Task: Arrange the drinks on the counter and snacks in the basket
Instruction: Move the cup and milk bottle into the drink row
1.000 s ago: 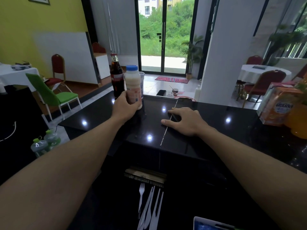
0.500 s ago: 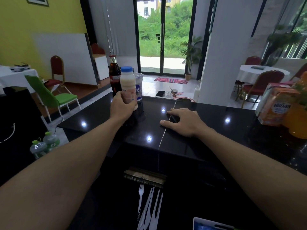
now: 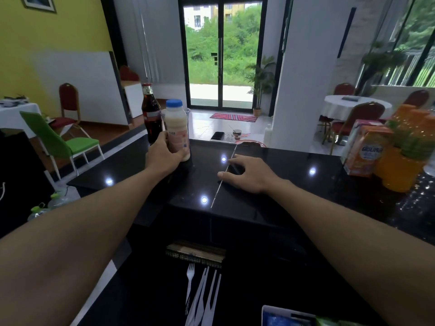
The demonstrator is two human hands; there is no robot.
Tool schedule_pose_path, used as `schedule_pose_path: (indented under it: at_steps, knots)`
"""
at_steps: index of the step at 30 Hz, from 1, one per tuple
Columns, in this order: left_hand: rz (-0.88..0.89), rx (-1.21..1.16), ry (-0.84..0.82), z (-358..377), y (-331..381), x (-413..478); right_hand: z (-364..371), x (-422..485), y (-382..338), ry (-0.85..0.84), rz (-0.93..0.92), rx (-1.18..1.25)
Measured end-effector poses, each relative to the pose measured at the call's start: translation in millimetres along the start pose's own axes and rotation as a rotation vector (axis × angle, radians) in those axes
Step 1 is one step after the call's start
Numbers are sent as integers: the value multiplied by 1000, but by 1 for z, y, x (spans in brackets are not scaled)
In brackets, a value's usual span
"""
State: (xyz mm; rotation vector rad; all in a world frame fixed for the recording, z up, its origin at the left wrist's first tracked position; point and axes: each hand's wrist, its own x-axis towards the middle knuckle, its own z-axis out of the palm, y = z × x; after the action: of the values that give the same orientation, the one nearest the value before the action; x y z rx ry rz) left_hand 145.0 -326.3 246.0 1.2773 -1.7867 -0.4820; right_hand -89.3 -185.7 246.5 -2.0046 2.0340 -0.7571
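1. Fingers of the left hand (image 3: 162, 156) curl round the lower half of a pale milky bottle (image 3: 177, 128) with a blue cap. It is held upright with its base down at the black counter (image 3: 282, 191), though I cannot tell whether it quite touches.
2. Right hand (image 3: 249, 176) lies palm down on the counter, fingers loosely spread, holding nothing.
3. Just behind and left of the milky bottle stands a dark cola bottle (image 3: 150, 114), upright near the counter's far left edge.
4. At the counter's right end — well apart from both hands — stand an orange carton (image 3: 363, 149) and orange drink bottles (image 3: 404, 165) beside it.
5. White plastic forks (image 3: 202, 295) lie on a lower dark surface nearest the person.
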Motion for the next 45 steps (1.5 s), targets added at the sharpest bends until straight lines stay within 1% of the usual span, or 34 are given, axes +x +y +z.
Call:
schedule_pose_path:
  at_steps: [3,8,15,19,26,30,35,45]
  knots:
    - [20,-2,-22,5,12,-3,-7,-2,2,-14,1,12]
    - [33,-46,-43,23,37,-14,-30,-21,21,-13,5,-67]
    - [83,-103,-134,61,81,-32,-75,-74,74,-1,122,-162]
    - [130,-131,-203,88,109,-44,-101,-108,102,-33,180,-200]
    - [177,-145,-268,130,152,-61,-129,-154,144,-55,261,-173]
    - [187,-171,-300,152,170,-65,-129,-161,155,-74,242,-189]
    - [233,-266,-395,179,189,-68,-129,-159,162,-75,204,-239]
    - [232,-317,-424,221,211,-68,-130,-156,164,-60,200,-253]
